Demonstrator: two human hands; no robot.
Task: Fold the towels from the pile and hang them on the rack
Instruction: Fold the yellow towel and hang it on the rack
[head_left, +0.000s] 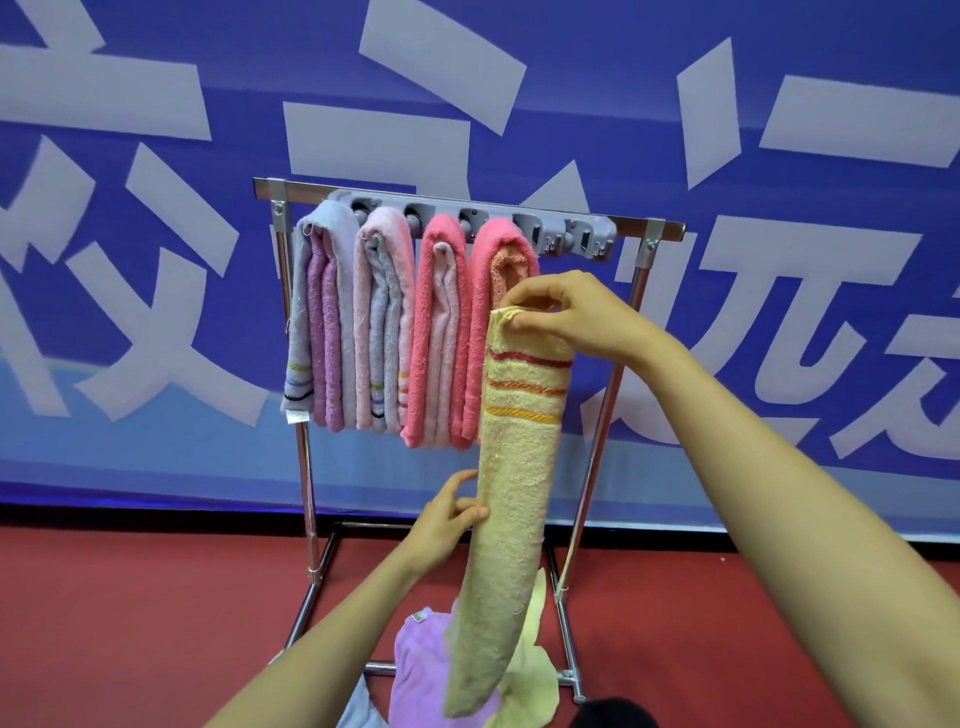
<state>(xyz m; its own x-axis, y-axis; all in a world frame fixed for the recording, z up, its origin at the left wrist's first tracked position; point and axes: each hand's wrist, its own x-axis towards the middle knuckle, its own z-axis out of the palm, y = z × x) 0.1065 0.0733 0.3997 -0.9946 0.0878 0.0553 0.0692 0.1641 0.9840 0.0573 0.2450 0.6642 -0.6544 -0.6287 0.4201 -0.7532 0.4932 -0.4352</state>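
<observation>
A yellow towel (511, 499) with red and orange stripes hangs folded into a long narrow strip in front of the rack (467, 208). My right hand (566, 312) pinches its top end just below the grey clip bar (582, 231). My left hand (449, 519) touches the strip's left edge about halfway down, thumb and fingers against the cloth. Several folded towels hang on the rack: a lilac one (322, 322), a pale pink one (382, 322), a coral one (436, 332) and another coral one (493, 260) partly behind the yellow strip.
The pile on the red floor (156, 623) under the rack holds a purple towel (421, 660) and a pale yellow one (530, 680). The rack's chrome legs (597, 467) stand either side. A blue banner (156, 156) with large white characters covers the wall behind.
</observation>
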